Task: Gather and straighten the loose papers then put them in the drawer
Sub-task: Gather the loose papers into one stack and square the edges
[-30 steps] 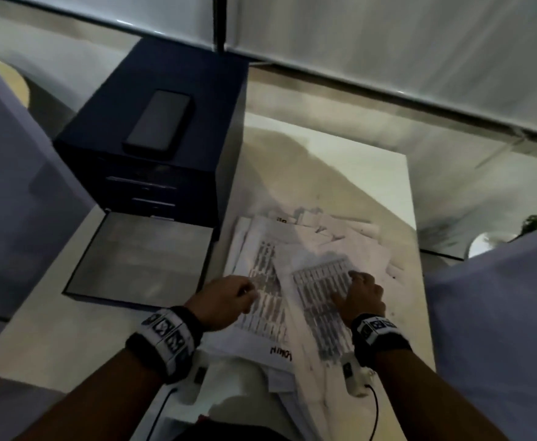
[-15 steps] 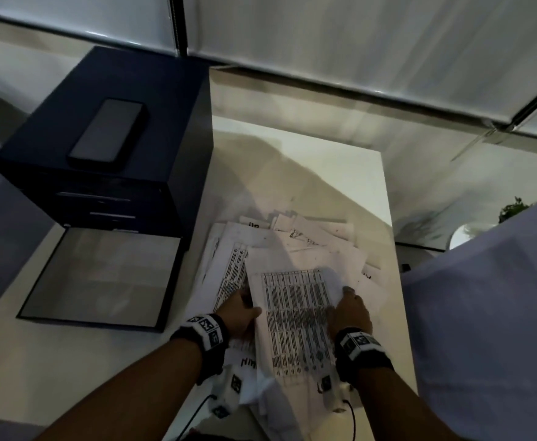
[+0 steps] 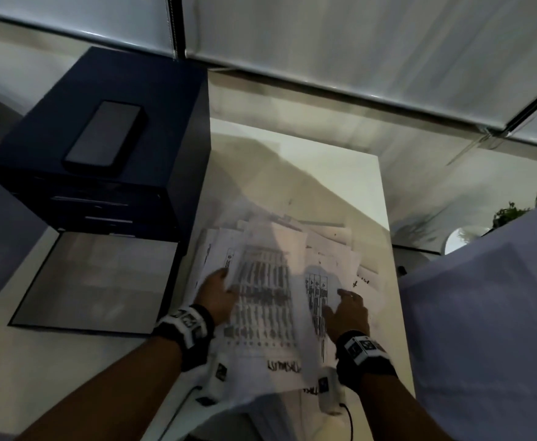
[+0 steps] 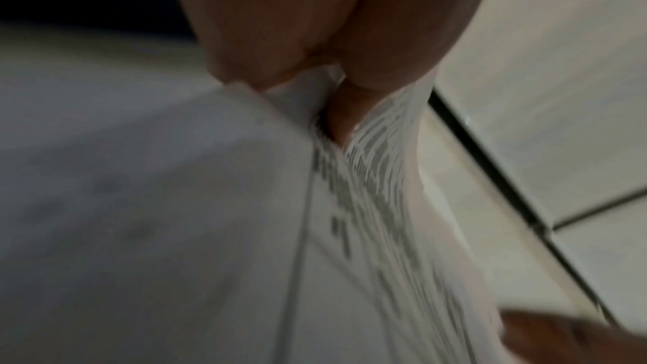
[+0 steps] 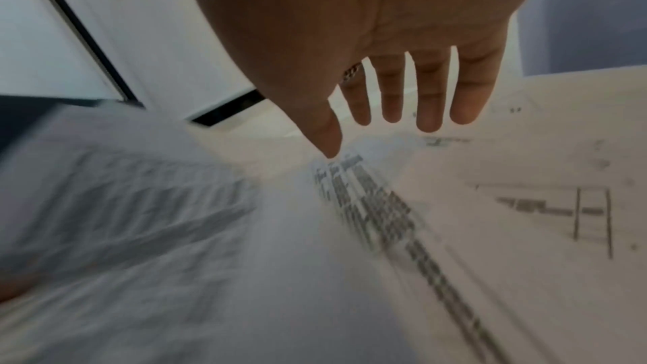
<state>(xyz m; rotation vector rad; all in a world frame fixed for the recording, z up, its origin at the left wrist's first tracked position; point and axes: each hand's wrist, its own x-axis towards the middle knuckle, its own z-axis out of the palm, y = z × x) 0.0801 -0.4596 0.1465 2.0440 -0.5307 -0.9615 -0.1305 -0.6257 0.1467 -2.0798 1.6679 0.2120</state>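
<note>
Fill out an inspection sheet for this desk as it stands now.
Surface: white table, far end bare.
Job's things: loose papers fanned untidily; bottom drawer of the dark drawer unit pulled open.
Clutter: phone lying on the unit.
Hands: left hand pinches the printed top sheet at its left edge; right hand open, fingers straight over the papers.
Cables: wrist-camera cable at the near edge.
Surroundings: window blinds, plant.

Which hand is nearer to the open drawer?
Left. The left hand grips papers just right of the open drawer; the right hand hovers farther right, across the pile.
</note>
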